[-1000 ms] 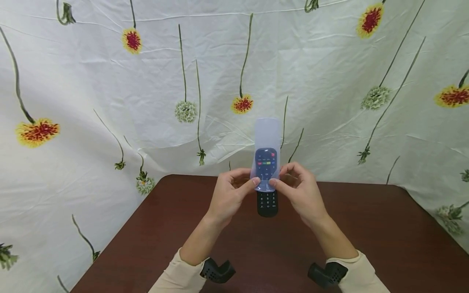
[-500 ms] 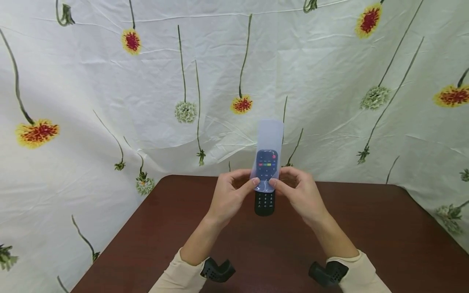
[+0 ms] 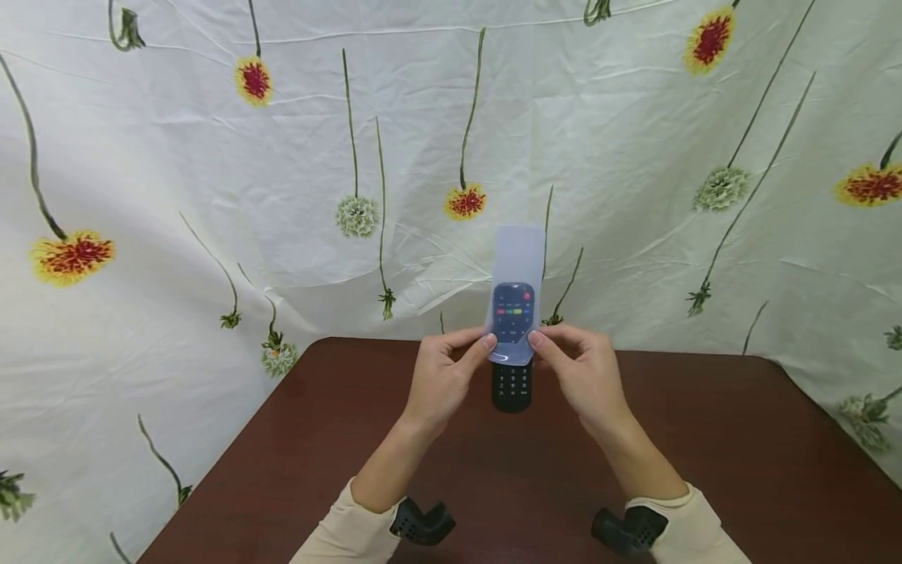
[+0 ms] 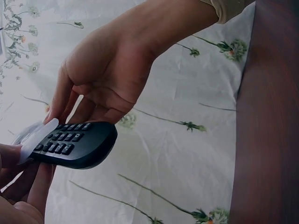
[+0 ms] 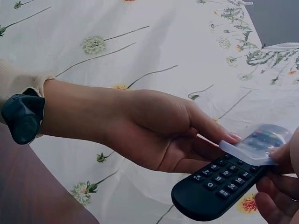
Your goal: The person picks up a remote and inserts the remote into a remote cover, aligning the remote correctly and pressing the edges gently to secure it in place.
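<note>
So we've got a black remote (image 3: 511, 388) held up over the desk (image 3: 507, 478), about midway between the two hands, with its upper part tucked inside a clear bluish plastic cover (image 3: 517, 258). The number-key end pokes out of the bottom of the cover, pointing back toward the person. Our left hand (image 3: 444, 380) is pinching the cover near its mouth, thumb on the front at the left edge, fingers tucked behind. The right hand (image 3: 587, 380) does pretty much the same on the other edge — thumb up front, fingers round the back. We can't tell how much those fingers press on the remote itself. Through the plastic we can make out a red button up top and a row of coloured keys, and the cover runs on past the remote's top end, in front of the white cloth (image 3: 282, 164) with flowers printed on it. From the right wrist we see the cover's mouth lying across the keypad, right above the number keys. The desk is dark reddish brown, with the cloth hanging behind it and round the sides. Both arms have pale cuffs, and there's a black gadget (image 3: 423, 523) on the left wrist — plus a matching one on the right.
</note>
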`<state>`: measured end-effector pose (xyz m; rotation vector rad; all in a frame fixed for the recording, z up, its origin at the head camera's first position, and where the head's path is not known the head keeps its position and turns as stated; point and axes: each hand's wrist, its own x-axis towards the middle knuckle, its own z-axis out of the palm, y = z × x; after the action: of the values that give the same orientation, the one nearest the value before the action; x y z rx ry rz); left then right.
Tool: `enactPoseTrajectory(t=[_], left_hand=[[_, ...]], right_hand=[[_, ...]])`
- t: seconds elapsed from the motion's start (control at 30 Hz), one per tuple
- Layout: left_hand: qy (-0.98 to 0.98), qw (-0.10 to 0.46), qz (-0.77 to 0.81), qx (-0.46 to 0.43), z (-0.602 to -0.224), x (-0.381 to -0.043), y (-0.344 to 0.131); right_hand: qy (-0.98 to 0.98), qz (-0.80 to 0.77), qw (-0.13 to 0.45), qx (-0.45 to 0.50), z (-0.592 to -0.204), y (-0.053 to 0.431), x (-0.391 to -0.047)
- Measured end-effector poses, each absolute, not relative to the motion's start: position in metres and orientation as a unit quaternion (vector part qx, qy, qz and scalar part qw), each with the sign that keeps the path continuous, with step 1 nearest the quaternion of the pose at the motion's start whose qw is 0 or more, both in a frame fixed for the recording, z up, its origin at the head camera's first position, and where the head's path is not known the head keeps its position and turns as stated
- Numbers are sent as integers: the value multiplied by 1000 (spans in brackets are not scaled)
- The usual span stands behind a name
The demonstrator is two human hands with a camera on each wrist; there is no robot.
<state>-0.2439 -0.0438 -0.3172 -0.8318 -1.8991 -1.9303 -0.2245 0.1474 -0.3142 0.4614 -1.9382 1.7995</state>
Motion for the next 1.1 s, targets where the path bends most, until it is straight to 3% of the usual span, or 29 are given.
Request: enactPoseTrajectory(t=[0.63,1.1], left_hand=[[-655,201,-666,-295,-318,-243,-46],[-648,212,-681,-267,-314,-242,-47]], right_hand=[[-700,659,198,191,-314,147,-223],[-790,558,130,218,-313,154,-225]])
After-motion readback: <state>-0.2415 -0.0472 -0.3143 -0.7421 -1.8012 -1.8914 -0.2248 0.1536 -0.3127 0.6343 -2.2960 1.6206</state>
